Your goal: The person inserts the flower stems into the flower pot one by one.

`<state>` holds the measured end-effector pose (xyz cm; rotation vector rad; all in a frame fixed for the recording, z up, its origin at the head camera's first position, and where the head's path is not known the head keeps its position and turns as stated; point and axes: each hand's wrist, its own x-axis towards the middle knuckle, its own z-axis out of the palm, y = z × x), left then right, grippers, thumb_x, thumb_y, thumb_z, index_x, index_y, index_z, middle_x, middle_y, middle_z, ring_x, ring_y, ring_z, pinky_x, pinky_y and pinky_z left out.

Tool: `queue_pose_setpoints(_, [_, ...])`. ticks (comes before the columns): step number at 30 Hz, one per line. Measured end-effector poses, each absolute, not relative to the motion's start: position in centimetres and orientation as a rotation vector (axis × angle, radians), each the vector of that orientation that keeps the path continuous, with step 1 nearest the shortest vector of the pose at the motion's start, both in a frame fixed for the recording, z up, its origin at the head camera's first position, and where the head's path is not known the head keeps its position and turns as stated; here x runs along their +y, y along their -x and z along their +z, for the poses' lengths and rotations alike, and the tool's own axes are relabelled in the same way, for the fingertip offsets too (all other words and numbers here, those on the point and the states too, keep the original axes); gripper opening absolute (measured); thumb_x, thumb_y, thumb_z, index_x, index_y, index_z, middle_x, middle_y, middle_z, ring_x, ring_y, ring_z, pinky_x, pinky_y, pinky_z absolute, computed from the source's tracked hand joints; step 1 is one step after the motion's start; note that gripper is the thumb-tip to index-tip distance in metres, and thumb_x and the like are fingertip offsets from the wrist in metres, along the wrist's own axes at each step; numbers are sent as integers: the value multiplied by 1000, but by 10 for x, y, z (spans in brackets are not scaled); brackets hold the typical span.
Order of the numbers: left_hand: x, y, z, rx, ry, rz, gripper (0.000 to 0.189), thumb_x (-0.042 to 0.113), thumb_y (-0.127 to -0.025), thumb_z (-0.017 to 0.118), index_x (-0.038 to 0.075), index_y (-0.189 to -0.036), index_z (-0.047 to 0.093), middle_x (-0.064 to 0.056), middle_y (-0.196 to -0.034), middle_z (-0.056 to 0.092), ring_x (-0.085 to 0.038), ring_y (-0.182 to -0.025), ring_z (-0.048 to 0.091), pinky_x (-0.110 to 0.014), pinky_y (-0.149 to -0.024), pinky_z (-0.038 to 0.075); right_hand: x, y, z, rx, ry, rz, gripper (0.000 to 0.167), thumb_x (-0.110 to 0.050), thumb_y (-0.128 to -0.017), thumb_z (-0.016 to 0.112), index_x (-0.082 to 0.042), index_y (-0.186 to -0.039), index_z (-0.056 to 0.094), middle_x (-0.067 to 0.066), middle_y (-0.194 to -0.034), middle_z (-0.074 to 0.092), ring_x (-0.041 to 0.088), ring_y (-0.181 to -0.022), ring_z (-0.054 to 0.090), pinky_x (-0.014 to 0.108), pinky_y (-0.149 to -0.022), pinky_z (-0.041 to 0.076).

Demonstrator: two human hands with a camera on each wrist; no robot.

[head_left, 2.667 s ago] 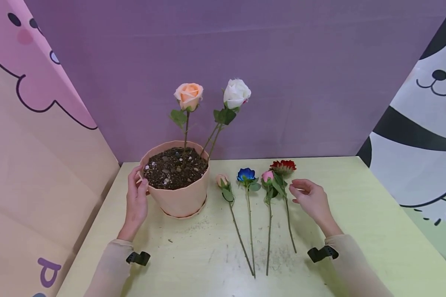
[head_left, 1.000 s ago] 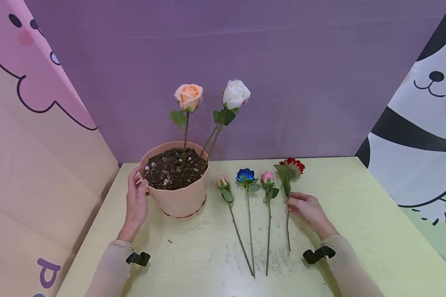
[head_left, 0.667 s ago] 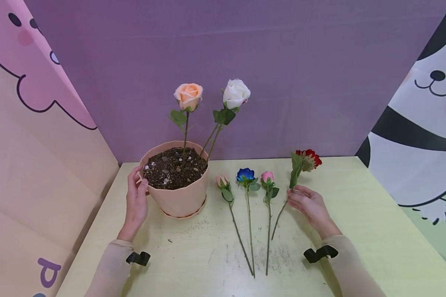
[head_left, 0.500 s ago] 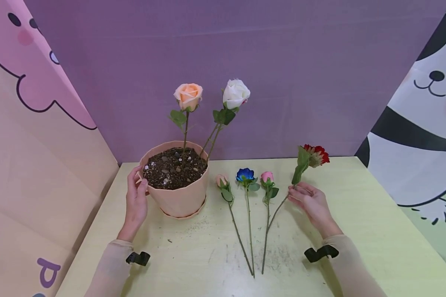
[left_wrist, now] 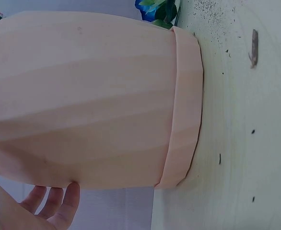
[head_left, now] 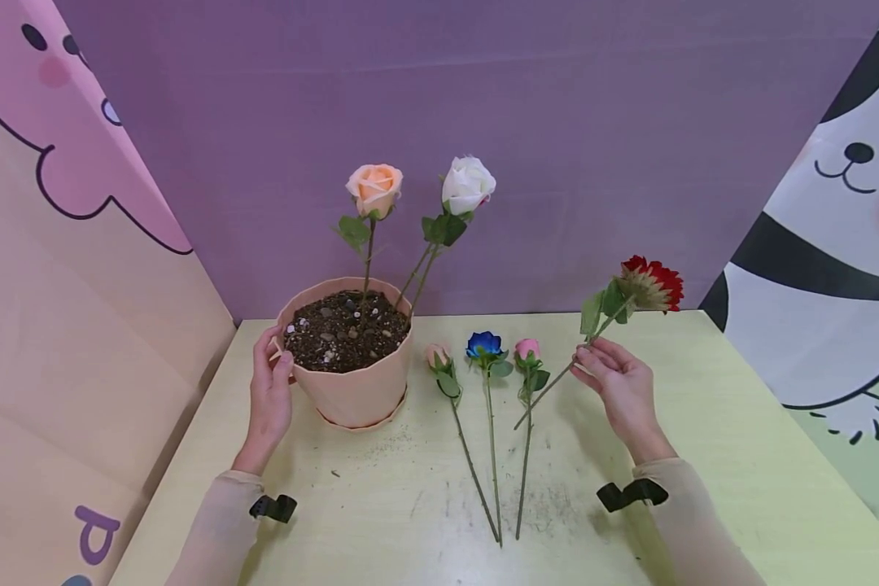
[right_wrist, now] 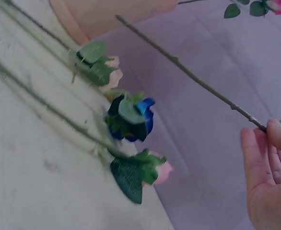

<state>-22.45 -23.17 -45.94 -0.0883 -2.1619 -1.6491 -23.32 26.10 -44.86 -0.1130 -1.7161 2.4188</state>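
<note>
My left hand point(head_left: 269, 411) holds the left side of a pink flowerpot point(head_left: 359, 395), its fingertips point(left_wrist: 72, 191) against the outer wall in the left wrist view. Dark soil point(head_left: 337, 334) fills the pot. A peach rose point(head_left: 375, 191) and a white rose point(head_left: 467, 185) stand up from it. My right hand point(head_left: 618, 391) pinches the stem of a red flower point(head_left: 655, 285) between thumb and fingers; its bloom points up and right. The bare stem end point(right_wrist: 179, 62) sticks out toward the pot in the right wrist view.
Left of my right hand lie a pale pink rosebud point(head_left: 437, 356), a blue rose point(head_left: 485, 345) and a pink rosebud point(head_left: 527, 350), stems toward me. Soil crumbs dot the table point(head_left: 366, 521). A purple backdrop point(head_left: 593, 163) stands behind it.
My right hand has taken hold of the red flower and lifted it up and right, tilting it so its stem end swings left. My left hand stays at the pot.
</note>
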Motion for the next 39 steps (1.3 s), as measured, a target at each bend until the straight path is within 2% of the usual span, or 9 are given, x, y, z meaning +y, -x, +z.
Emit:
queue_pose_setpoints(3, [-232, 225, -459, -2162, 97, -1649, 51, 23, -116, 33, 19, -166, 27, -24, -153, 39, -35, -136, 51, -15, -94, 45, 257, 233, -442, -1632, 89, 2441, 19, -2, -97, 74, -12, -113, 70, -4, -100, 81, 7, -93, 78, 27, -84, 63])
queue_pose_setpoints(9, [-231, 224, -458, -2157, 93, -1658, 51, 23, -116, 34, 19, -166, 28, -24, -154, 40, -33, -136, 52, -14, -92, 45, 248, 231, -429, -1519, 54, 2460, 13, 1, -96, 74, -10, -103, 78, 0, -95, 81, 10, -88, 78, 30, -84, 64])
queue_pose_setpoints(22, [-233, 223, -458, -2164, 99, -1668, 51, 24, -116, 33, 19, -166, 27, -23, -158, 40, -35, -140, 50, -16, -94, 44, 217, 233, -396, -1480, -112, 2334, 10, -2, -99, 71, -7, -105, 78, 1, -98, 78, 12, -93, 74, 32, -90, 63])
queue_pose_setpoints(34, [-233, 224, -458, -2147, 124, -1669, 51, 24, -116, 34, 18, -166, 27, -22, -161, 39, -35, -140, 50, -15, -93, 45, 183, 234, -367, -1504, -252, 2210, 16, 6, -99, 68, -7, -103, 77, 2, -92, 76, 14, -88, 74, 33, -86, 64])
queue_pose_setpoints(39, [-233, 225, -459, -2148, 119, -1665, 51, 23, -116, 34, 17, -166, 28, -23, -157, 40, -35, -138, 50, -14, -93, 45, 166, 234, -353, -1530, -361, 2129, 15, 7, -98, 69, -3, -106, 76, 0, -93, 77, 13, -86, 75, 32, -85, 65])
